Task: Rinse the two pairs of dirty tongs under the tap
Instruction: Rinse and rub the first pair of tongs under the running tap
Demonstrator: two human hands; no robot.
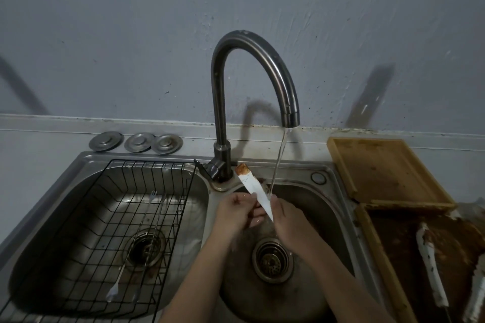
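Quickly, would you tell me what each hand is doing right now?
Left hand: holding the white tongs.
Right hand: gripping the same tongs.

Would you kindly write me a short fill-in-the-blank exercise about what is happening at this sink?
1. Water runs from the tap into the ____ basin.
2. Both hands, the left hand and the right hand, hold the white tongs, whose raised tip is stained ____.
3. A black wire rack sits in the ____ basin.
4. ____ round metal lids lie behind the sink.

Missing words: right; orange-brown; left; three
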